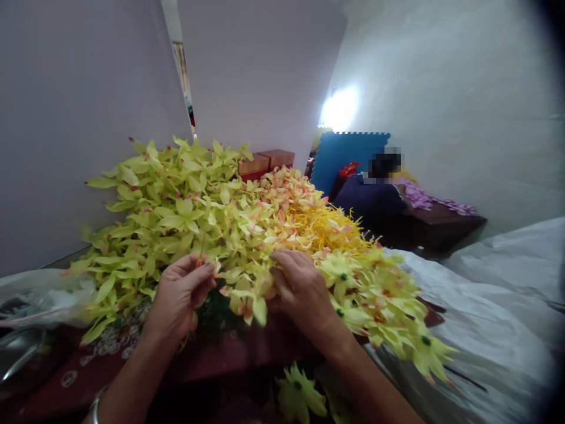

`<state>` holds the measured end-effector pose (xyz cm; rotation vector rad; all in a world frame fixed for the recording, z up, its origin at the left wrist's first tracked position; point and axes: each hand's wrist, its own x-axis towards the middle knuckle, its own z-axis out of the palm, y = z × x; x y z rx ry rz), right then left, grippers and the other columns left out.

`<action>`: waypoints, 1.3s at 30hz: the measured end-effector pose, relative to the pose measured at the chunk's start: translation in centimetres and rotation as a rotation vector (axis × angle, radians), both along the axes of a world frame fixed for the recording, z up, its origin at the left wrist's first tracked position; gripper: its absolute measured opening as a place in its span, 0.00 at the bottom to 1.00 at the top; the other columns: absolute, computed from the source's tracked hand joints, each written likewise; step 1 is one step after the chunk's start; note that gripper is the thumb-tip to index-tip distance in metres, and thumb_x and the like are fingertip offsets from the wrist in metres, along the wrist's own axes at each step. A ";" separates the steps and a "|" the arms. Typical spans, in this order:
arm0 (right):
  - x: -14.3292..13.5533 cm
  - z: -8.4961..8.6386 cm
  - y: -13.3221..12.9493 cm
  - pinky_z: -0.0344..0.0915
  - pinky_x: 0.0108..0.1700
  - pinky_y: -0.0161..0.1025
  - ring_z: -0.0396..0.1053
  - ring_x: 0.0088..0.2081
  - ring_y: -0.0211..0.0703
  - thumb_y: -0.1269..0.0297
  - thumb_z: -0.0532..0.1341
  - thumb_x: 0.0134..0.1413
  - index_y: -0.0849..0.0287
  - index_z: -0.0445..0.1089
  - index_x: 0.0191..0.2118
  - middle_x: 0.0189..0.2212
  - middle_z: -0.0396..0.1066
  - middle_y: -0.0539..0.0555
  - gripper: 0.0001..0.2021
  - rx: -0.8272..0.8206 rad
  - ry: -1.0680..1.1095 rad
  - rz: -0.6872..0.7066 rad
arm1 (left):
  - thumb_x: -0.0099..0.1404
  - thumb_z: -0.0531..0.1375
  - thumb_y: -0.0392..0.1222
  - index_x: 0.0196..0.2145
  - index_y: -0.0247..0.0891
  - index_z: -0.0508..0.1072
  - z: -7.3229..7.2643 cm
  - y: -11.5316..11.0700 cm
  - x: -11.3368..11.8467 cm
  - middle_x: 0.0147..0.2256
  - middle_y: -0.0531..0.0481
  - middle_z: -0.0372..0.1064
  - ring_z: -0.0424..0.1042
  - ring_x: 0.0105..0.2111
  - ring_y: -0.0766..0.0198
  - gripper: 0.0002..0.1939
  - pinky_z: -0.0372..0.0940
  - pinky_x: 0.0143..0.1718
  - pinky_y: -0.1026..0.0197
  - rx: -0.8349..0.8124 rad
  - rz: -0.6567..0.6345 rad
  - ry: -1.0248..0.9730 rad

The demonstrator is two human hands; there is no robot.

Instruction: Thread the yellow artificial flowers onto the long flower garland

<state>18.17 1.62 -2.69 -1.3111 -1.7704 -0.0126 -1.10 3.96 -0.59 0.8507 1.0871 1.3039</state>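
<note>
My left hand (179, 294) is closed in a pinch, thumb against fingers. Between the fingertips is a small yellow-pink flower piece, partly hidden, with a thin stem pointing up. My right hand (302, 288) curls its fingers onto pale yellow artificial petals (253, 297) at the near edge of the heap; its fingertips are partly hidden. Beyond both hands rises a big heap of yellow-green artificial flowers (185, 215) with pink tips. Pinkish flower pieces (289, 191) and yellow stamen strands (324, 227) lie at its right. Layered flowers with green centres (375, 294) are beside my right forearm.
Clear plastic rings (110, 341) lie on the dark red table (212, 365) near a metal bowl (22, 356). White plastic sheeting (481, 300) spreads at right. Red-brown boxes (280, 158) stand behind the heap. Another person (371, 197) sits near purple petals (417, 194).
</note>
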 end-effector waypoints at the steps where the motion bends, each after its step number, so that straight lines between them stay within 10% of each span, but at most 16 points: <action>1: 0.0 0.2 -0.1 0.63 0.45 0.43 0.66 0.43 0.46 0.73 0.52 0.56 0.59 0.69 0.39 0.39 0.72 0.58 0.10 0.037 0.047 0.001 | 0.42 0.69 0.36 0.24 0.35 0.69 0.2 -0.1 0.0 0.19 0.56 0.67 0.65 0.17 0.71 0.13 0.54 0.15 0.73 0.007 -0.005 -0.018; 4: -0.4 0.7 -0.8 0.64 0.43 0.40 0.68 0.40 0.44 0.68 0.54 0.57 0.58 0.69 0.40 0.37 0.72 0.56 0.09 0.044 0.274 0.049 | 0.43 0.69 0.36 0.24 0.37 0.69 0.4 -0.5 0.2 0.18 0.55 0.69 0.67 0.18 0.70 0.12 0.54 0.16 0.73 0.062 -0.019 -0.053; 14: -3.7 0.3 -2.0 0.50 0.17 0.26 0.54 0.16 0.27 0.51 0.62 0.48 0.61 0.72 0.32 0.18 0.64 0.46 0.16 -0.781 1.066 0.559 | 0.48 0.66 0.34 0.21 0.41 0.75 -0.5 -2.8 0.4 0.23 0.53 0.69 0.65 0.24 0.66 0.04 0.60 0.26 0.65 0.370 -0.136 0.149; 30: -3.6 -0.3 -0.7 0.50 0.17 0.28 0.53 0.17 0.28 0.61 0.62 0.47 0.60 0.66 0.24 0.18 0.61 0.45 0.09 -0.482 0.977 0.187 | 0.54 0.64 0.46 0.31 0.39 0.69 -1.2 -5.4 0.6 0.19 0.54 0.66 0.52 0.14 0.75 0.10 0.44 0.15 0.70 -0.173 -0.429 0.049; 39: -3.8 -1.0 -1.1 0.51 0.17 0.27 0.54 0.16 0.28 0.56 0.63 0.48 0.60 0.66 0.26 0.18 0.64 0.45 0.12 -0.584 1.112 0.263 | 0.58 0.59 0.47 0.32 0.38 0.67 -2.8 -5.3 0.9 0.18 0.55 0.65 0.50 0.14 0.75 0.10 0.42 0.15 0.70 -0.178 -0.457 0.055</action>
